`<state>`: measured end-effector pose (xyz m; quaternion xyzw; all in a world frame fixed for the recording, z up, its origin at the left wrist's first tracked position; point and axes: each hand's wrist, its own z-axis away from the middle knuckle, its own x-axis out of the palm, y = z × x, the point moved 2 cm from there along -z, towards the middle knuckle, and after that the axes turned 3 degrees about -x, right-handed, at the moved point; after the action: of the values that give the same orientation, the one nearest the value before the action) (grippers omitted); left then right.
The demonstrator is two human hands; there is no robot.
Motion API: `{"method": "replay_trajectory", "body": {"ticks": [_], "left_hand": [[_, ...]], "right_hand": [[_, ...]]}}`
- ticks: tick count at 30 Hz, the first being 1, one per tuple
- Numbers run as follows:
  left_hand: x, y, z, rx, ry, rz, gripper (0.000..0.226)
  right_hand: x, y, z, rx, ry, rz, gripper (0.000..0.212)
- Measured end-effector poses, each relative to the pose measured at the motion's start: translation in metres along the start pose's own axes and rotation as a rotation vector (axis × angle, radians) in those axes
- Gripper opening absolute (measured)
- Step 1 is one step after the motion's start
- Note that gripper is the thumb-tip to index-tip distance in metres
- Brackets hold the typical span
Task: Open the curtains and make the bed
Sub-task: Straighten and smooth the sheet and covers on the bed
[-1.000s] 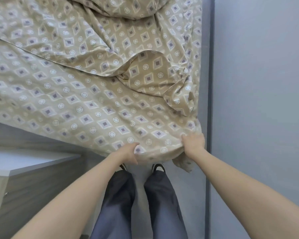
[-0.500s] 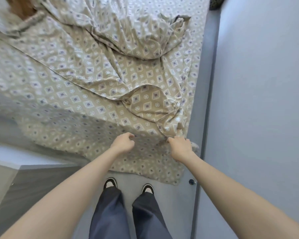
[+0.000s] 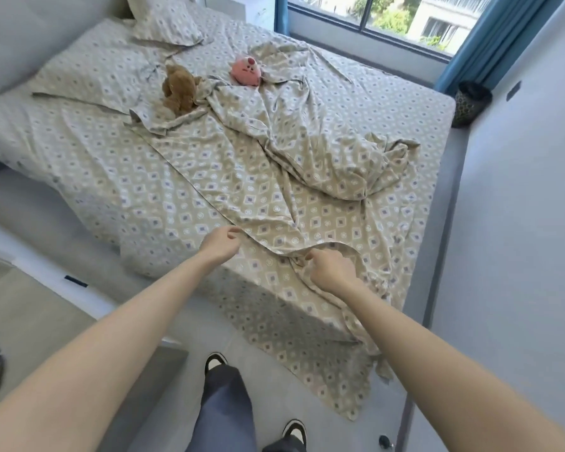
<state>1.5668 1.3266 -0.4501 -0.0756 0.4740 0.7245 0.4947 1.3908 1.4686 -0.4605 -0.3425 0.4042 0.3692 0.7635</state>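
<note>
Spreading the sheet [image 3: 274,177] at the foot of the bed [image 3: 405,102].
Left hand [image 3: 220,244] and right hand [image 3: 330,268] pinching its edge; best lifted, shaken flat, kept clear of both toys.

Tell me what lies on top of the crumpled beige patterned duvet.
A brown teddy bear and a pink plush toy rest at the beige patterned duvet's far edge. Whatever lies under its bunched folds is hidden.

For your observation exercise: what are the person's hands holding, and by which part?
Both the left hand and right hand pinch the quilt along its near edge.
</note>
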Motion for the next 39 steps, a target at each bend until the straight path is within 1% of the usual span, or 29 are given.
{"method": "replay_trajectory", "body": {"ticks": [6, 11, 18, 21, 29, 33, 39], "left_hand": [[-0.106, -0.009, -0.045, -0.028, 0.066, 0.096, 0.043], [-0.200, -0.020, -0.075, -0.057, 0.145, 0.201, 0.041], [-0.300, -0.042, -0.107, -0.116, 0.280, 0.377, 0.043], [-0.328, -0.052, -0.126, -0.146, 0.324, 0.417, 0.044], [-0.384, -0.064, -0.186, -0.223, 0.443, 0.572, 0.049], [-0.409, -0.064, -0.210, -0.250, 0.498, 0.590, 0.049], [-0.443, -0.064, -0.246, -0.278, 0.518, 0.575, 0.049]], "right_hand": [[-0.049, -0.088, -0.065, -0.049, 0.016, -0.084, 0.050], [-0.082, -0.164, -0.122, -0.099, 0.013, -0.137, 0.045], [-0.125, -0.269, -0.183, -0.248, 0.012, -0.117, 0.043], [-0.139, -0.306, -0.214, -0.312, 0.017, -0.075, 0.042], [-0.176, -0.380, -0.303, -0.452, -0.038, -0.034, 0.044], [-0.190, -0.410, -0.341, -0.503, -0.066, -0.045, 0.043], [-0.196, -0.440, -0.387, -0.544, -0.095, -0.058, 0.042]]}}
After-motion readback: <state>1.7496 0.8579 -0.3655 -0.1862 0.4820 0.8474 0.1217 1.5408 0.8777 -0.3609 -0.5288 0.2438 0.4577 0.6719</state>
